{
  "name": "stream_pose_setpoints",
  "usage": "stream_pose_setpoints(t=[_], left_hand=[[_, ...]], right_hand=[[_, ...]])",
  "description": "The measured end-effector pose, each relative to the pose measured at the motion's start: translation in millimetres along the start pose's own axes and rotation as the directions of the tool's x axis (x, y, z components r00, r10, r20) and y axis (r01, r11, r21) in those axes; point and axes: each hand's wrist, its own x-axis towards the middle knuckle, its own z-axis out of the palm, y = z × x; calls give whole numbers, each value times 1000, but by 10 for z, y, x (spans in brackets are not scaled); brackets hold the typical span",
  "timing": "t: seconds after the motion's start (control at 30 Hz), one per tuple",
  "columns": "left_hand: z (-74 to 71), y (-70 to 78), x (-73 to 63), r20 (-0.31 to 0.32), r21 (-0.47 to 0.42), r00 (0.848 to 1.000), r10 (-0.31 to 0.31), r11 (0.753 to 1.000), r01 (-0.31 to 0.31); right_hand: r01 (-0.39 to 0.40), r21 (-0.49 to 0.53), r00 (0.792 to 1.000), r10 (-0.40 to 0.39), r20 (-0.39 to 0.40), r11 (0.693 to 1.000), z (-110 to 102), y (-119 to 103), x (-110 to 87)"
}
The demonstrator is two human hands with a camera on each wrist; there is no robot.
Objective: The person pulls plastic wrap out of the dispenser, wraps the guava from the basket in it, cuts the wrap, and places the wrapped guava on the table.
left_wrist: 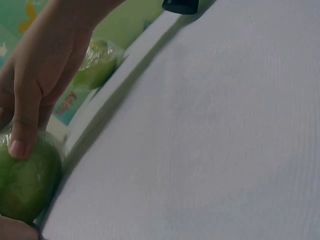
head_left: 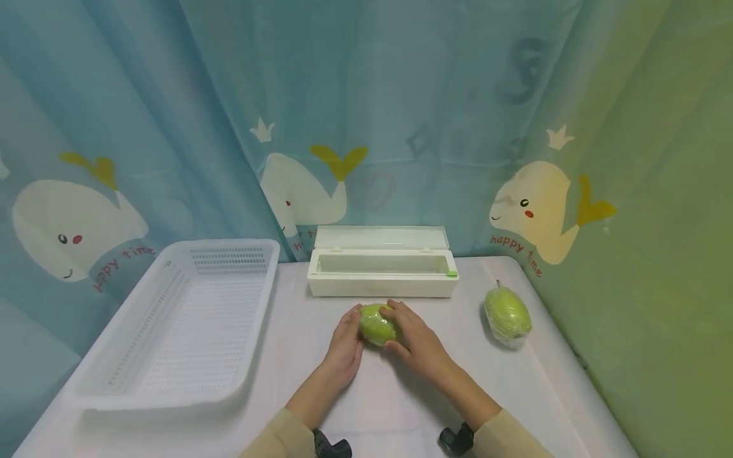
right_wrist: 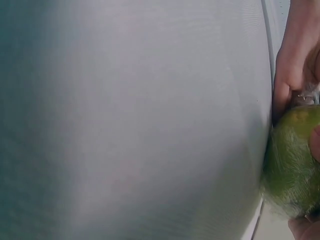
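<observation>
A green pear-like fruit (head_left: pixel 378 324) in clear plastic wrap lies between both hands over the white table. My left hand (head_left: pixel 345 346) holds its left side, fingers pointing away from me. From the other side my right hand (head_left: pixel 420 343) grips it, thumb near me and fingers over the far top; the thumb (left_wrist: pixel 22 132) lies against the wrap in the left wrist view. Bunched film (right_wrist: pixel 307 95) shows beside my left hand in the right wrist view. A second wrapped green fruit (head_left: pixel 508 313), its stem upward, rests to the right, apart from my hands.
Behind the hands stands a white cling film dispenser (head_left: pixel 380 285), its clear lid (head_left: pixel 381 237) raised and a green slider (head_left: pixel 452 274) at its right end. A white slotted basket (head_left: pixel 195 343) occupies the left side. Whale-print curtains (head_left: pixel 401 127) hang along the table's back and sides.
</observation>
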Motion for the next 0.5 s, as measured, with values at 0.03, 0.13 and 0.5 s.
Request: stream_pose_setpoints(t=[0.03,0.13,0.5], left_hand=[[24,-10,-4,-11,-9,1000,6,1000,-6],[88,-30,-19,-29,-18,999,26,999,-27],[339,-30,-19,-187,-4,982,27,1000,-28]], right_hand=[[-2,2,1000,2,-2,1000,-4,3,-2],[1,7,1000,0,-20,1000,-7,16,-3],[-23,-53,994,17,-104,998,-8,-41,-37]])
